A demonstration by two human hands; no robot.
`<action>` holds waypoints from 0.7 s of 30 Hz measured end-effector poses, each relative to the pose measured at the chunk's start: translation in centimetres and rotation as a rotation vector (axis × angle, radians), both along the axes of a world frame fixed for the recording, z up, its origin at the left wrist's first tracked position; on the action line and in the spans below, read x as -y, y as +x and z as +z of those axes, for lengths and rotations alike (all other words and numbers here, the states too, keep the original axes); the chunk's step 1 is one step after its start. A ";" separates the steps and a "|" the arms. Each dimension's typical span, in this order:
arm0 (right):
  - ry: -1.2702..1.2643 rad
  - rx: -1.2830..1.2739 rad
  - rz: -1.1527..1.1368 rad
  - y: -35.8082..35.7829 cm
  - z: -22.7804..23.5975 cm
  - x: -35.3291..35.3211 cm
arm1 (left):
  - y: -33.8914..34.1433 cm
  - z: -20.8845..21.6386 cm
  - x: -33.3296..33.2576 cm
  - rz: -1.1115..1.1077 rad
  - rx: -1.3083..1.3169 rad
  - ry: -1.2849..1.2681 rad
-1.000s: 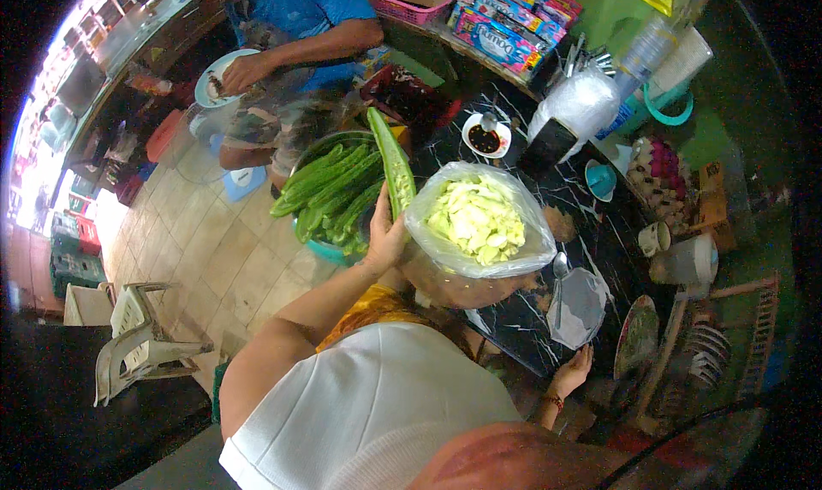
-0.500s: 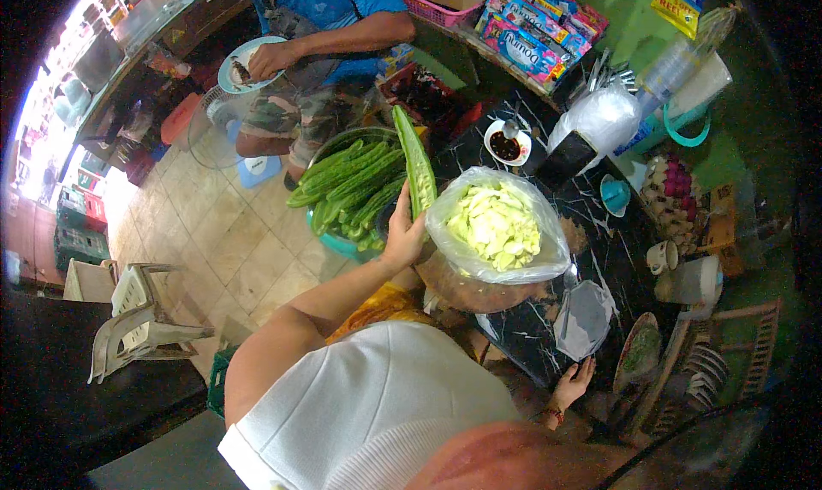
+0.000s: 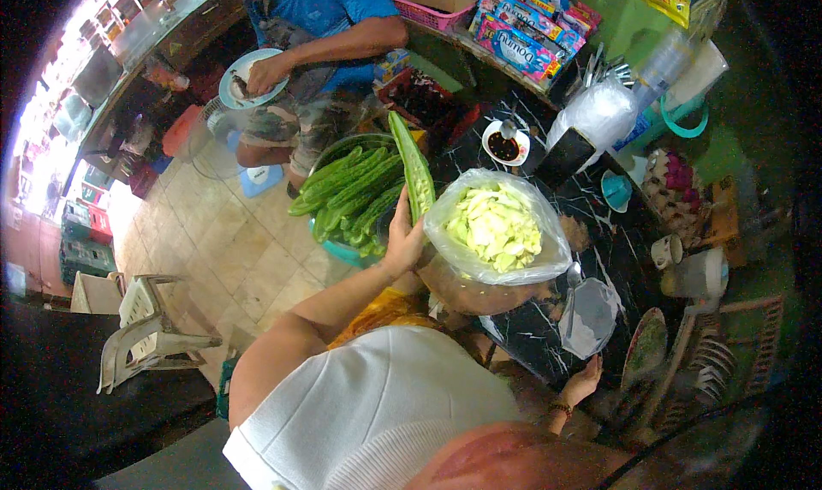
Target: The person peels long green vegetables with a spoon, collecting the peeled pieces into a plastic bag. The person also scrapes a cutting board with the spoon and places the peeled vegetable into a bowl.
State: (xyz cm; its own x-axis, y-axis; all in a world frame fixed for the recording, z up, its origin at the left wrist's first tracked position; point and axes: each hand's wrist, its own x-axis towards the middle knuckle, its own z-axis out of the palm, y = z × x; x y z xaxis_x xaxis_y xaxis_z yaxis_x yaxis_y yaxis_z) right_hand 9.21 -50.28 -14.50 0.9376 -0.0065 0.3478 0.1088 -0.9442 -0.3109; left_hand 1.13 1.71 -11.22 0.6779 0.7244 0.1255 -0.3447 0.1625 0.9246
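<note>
My left hand point(image 3: 402, 240) is closed around the lower part of a long green bitter gourd half point(image 3: 414, 166), held upright with its pale cut inside showing. To its right, a clear plastic bag point(image 3: 438, 237) holds pale green slices point(image 3: 497, 224). Under the bag lies a round wooden chopping board point(image 3: 479, 295). My right hand point(image 3: 584, 382) is low at the edge of the black marbled table point(image 3: 535, 340), fingers stretched out and nothing seen in them. A cleaver-like flat grey blade point(image 3: 591, 317) lies just beyond it. More whole bitter gourds point(image 3: 355, 186) fill a basin at left.
A seated person in a blue shirt point(image 3: 317, 19) holds a plate point(image 3: 248, 77) across the floor. On the table are a bowl of dark sauce point(image 3: 505, 143) and a teal cup point(image 3: 616, 190). A dish rack point(image 3: 711, 361) stands at right, a white plastic chair point(image 3: 150, 331) at left.
My right hand has shifted slightly along the table edge, to the right. The view has turned a little. My left hand still holds the gourd half beside the bag.
</note>
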 end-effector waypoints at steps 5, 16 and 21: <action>0.013 0.031 0.015 -0.4 0.8 -1.4 | -0.2 0.4 0.0 -0.009 -0.004 -0.013; 0.083 0.048 -0.030 -0.8 0.7 -2.4 | -0.3 -0.2 -0.3 0.008 -0.028 0.054; -0.015 0.061 -0.019 -0.8 0.5 -1.9 | -0.2 0.1 -0.1 0.002 -0.032 0.049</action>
State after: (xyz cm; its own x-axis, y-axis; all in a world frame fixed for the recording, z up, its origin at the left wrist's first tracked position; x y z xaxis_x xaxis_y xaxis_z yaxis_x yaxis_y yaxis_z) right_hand 8.40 -48.41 -14.05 0.9144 -0.0187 0.4044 0.1088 -0.9508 -0.2902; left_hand 0.97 1.86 -11.16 0.6804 0.7194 0.1397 -0.3155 0.1155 0.9419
